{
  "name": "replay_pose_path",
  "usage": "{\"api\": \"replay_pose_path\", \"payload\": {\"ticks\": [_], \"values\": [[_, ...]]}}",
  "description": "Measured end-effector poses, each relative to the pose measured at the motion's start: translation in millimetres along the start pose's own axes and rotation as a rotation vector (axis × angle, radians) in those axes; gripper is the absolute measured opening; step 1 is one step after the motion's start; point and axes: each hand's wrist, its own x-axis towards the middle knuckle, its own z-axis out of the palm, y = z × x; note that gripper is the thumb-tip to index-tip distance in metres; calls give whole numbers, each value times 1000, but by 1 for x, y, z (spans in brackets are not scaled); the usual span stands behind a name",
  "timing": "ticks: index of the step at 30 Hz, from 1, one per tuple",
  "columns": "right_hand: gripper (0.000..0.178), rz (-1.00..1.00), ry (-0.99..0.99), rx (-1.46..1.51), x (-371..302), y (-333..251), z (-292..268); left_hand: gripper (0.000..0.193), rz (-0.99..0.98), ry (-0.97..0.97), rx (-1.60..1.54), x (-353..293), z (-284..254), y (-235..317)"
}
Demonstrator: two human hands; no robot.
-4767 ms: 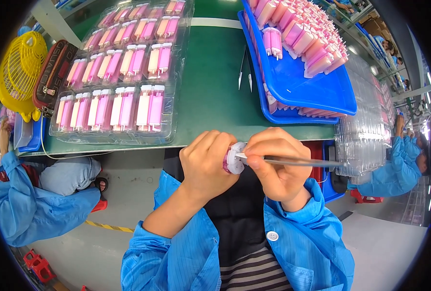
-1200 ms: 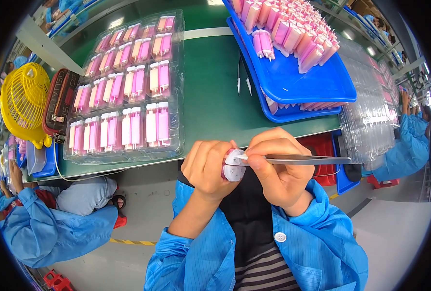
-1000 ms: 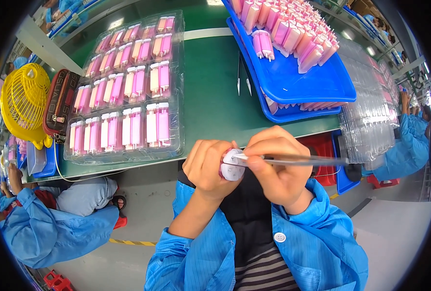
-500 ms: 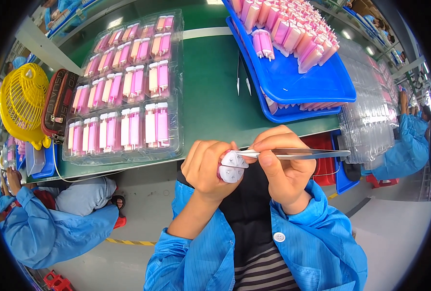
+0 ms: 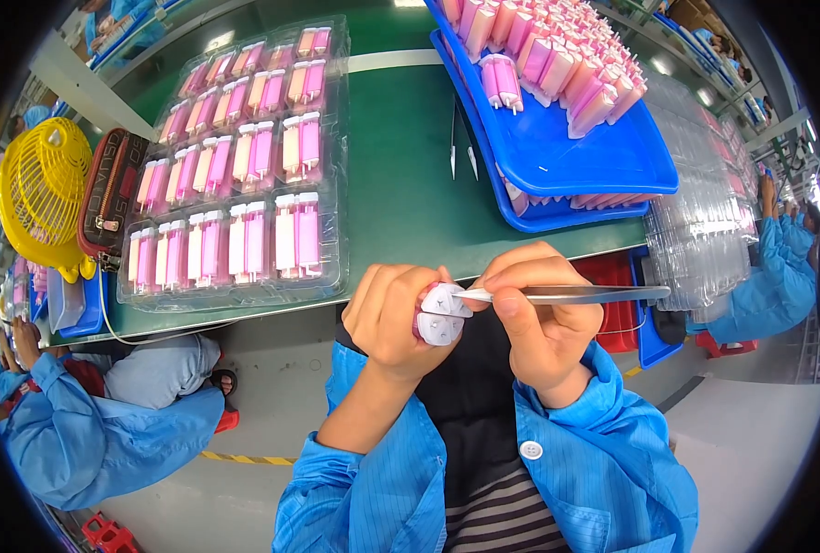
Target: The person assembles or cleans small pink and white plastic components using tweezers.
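Note:
My left hand (image 5: pixel 393 313) is closed around a pink twin-tube piece, its white two-lobed end cap (image 5: pixel 442 315) facing up toward me. Most of the piece's body is hidden in the fist. Between the thumb and fingers of my right hand (image 5: pixel 539 318) lies a pair of metal tweezers (image 5: pixel 594 294), pointing left. Their tips meet the upper lobe of the cap. Both hands are just in front of the table's near edge.
On the green table (image 5: pixel 396 184), a clear blister tray (image 5: pixel 334 235) holds rows of pink and cream twin tubes. Stacked blue trays (image 5: pixel 603 168) carry many more. Pointed tools (image 5: pixel 454 152) lie between. A yellow fan (image 5: pixel 46 189) and dark pouch (image 5: pixel 113 203) stand left; a seated co-worker (image 5: pixel 106 433) is beside me.
The tweezers have turned slightly in my right hand, and their tips now sit a little further onto the upper lobe. My left hand has kept its hold.

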Motion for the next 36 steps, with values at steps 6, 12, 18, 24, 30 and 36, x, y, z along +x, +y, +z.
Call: {"api": "replay_pose_path", "payload": {"ticks": [6, 12, 18, 24, 30, 36], "values": [[9, 46, -29, -49, 6, -7, -1, 22, 21, -19, 2, 2, -2, 1], [9, -26, -209, -211, 18, -10, -8, 25, 12, -45, -17, -2, -1, -4], [10, 87, -140, 53, 22, -8, -18, 25, -145, -123, -188, 7, -6, 4], [7, 125, -218, 49, 24, -7, -23, 26, -214, -174, -231, 8, -6, 3], [5, 94, -259, -9, 27, -6, -23, 27, -196, -181, -225, 8, -6, 2], [5, 86, -264, -21, 27, -5, -24, 27, -194, -189, -219, 7, -6, 2]]}}
